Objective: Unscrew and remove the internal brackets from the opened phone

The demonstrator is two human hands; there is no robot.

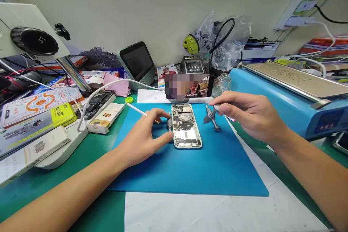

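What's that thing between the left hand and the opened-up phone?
In the head view, a grey tool, maybe a screwdriver, sits between the left hand and the opened-up phone.

Pale-rimmed phone (187,126), plain blue mat (190,174)

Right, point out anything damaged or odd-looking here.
The pale wall has a dark, ragged patch, left of the tilted display; it looks like peeling or crumbling paint. The opened phone on the blue mat has its insides bare, but I see no clear break in it.
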